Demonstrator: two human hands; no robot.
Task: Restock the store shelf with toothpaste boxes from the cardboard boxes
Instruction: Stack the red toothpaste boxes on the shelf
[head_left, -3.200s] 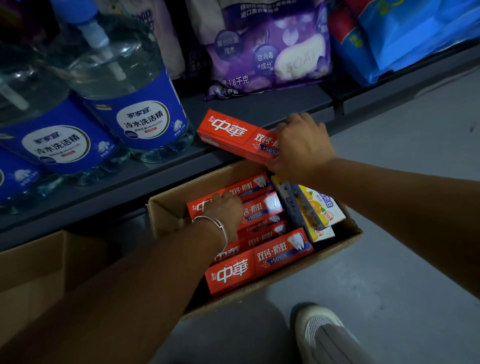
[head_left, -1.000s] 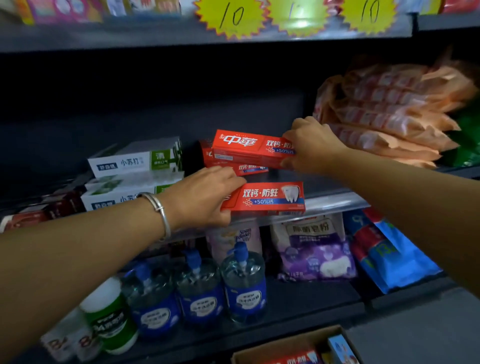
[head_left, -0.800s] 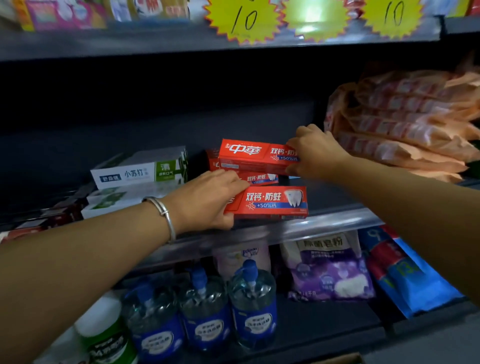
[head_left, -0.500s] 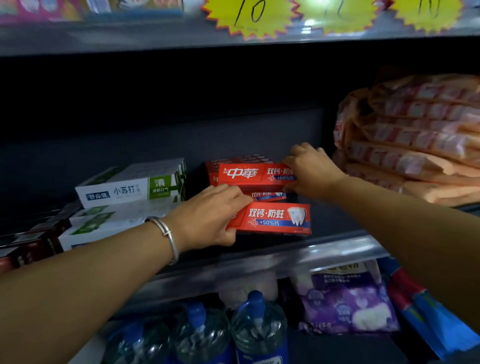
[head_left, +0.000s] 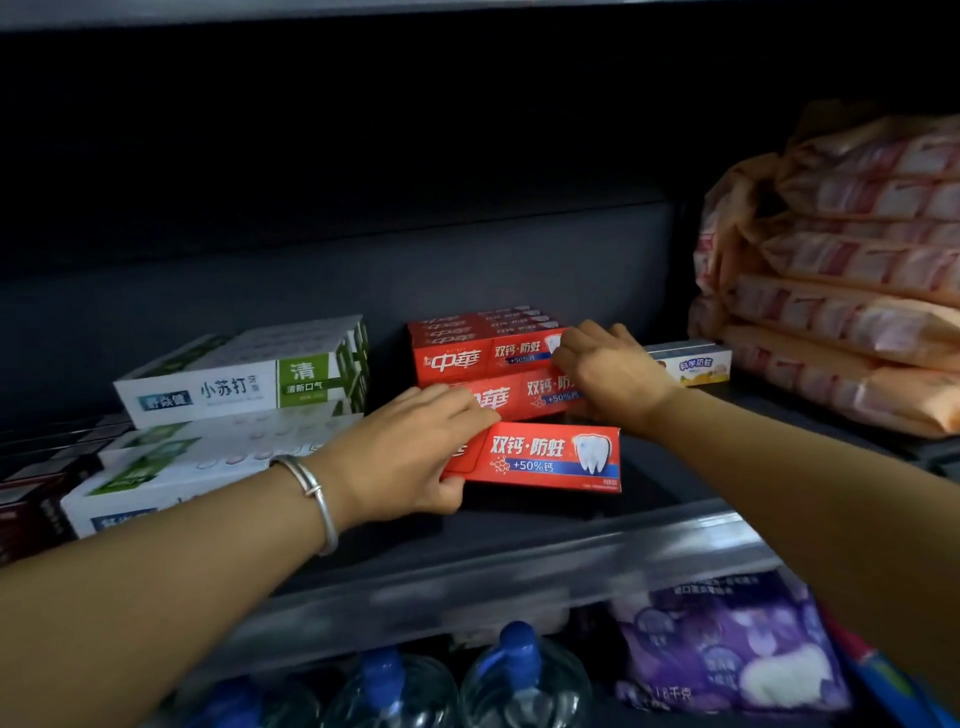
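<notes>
Head view: both hands' grip on red toothpaste boxes (head_left: 540, 457).

left hand (head_left: 410, 452) hides box end (head_left: 470, 457) — bottles (head_left: 524, 686) blurred

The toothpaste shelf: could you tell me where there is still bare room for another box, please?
Bare shelf shows right of the front red box held by the left hand, before the small pale box and the orange packs. A narrow gap separates the white-green boxes from the red stack, crowded by the right hand.

Dim, shadowed shelf recess; bottom edge blurred; wide-angle bending at the edges.
</notes>
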